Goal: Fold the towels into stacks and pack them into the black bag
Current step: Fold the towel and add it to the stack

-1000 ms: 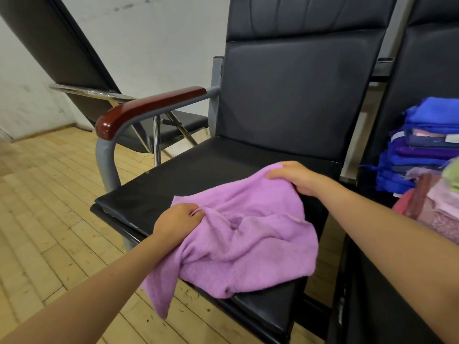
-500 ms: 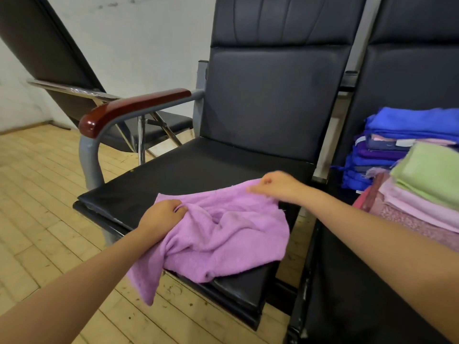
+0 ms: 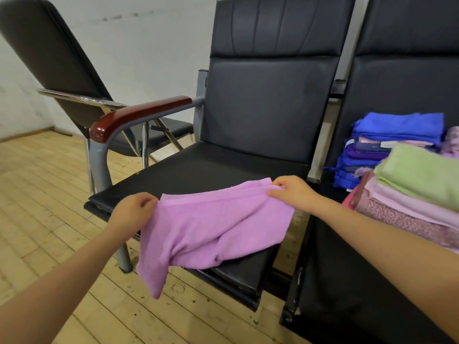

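The purple towel is now lifted and stretched between both hands; half a second ago it lay bunched on the chair seat. The left hand pinches the left end of its upper edge with curled fingers, and the right hand pinches the right end of the same edge. The upper edge runs almost straight between them. The lower part of the towel touches the front edge of the seat, and one corner hangs down over this edge toward the wooden floor.

The back part of the seat is bare, and the armrest borders it on the left. On the next seat at the right stand two stacks of folded towels: the green towel tops the near stack, and the blue towel tops the far stack. A white label shows in the far stack, but its writing is too small to read.
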`<state>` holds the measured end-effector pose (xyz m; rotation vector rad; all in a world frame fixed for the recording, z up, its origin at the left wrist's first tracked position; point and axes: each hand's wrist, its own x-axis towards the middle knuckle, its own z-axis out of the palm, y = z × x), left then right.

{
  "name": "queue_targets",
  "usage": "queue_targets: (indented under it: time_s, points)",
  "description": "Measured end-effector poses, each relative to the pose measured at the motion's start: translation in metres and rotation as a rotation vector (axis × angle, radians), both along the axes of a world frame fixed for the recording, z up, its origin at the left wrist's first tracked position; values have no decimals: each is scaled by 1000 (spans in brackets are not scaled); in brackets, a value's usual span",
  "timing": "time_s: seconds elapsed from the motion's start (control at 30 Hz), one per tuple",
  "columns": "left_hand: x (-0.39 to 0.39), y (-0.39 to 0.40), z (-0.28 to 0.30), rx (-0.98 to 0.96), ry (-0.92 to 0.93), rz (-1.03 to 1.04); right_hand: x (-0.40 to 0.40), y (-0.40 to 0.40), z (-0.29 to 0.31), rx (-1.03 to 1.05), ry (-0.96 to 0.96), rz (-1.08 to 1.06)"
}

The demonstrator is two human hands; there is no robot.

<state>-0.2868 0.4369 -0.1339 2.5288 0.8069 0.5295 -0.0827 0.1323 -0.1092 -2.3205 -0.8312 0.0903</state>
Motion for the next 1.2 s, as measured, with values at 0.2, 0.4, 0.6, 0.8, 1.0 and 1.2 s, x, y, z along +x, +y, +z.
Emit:
queue_targets:
  time_s: [0.2, 0.4, 0.6, 0.8, 1.0, 1.2]
  points:
    - [24, 9, 32, -5, -155, -94, 18, 16, 30, 364, 113, -120]
    - [72, 31, 12, 150, 27, -81, 66, 48, 22, -32, -179, -168]
    - [104, 41, -44, 142, 27, 14, 87, 66, -48, -433, -257, -137]
    - [108, 50, -46, 151, 191, -88, 93, 64, -49, -414, -202, -121]
    - [99, 52, -31, 293, 458, -123, 87, 59, -55, -340, -273, -142]
    - [91, 40, -24, 243, 400, -153, 72, 44, -51, 66, -144, -120]
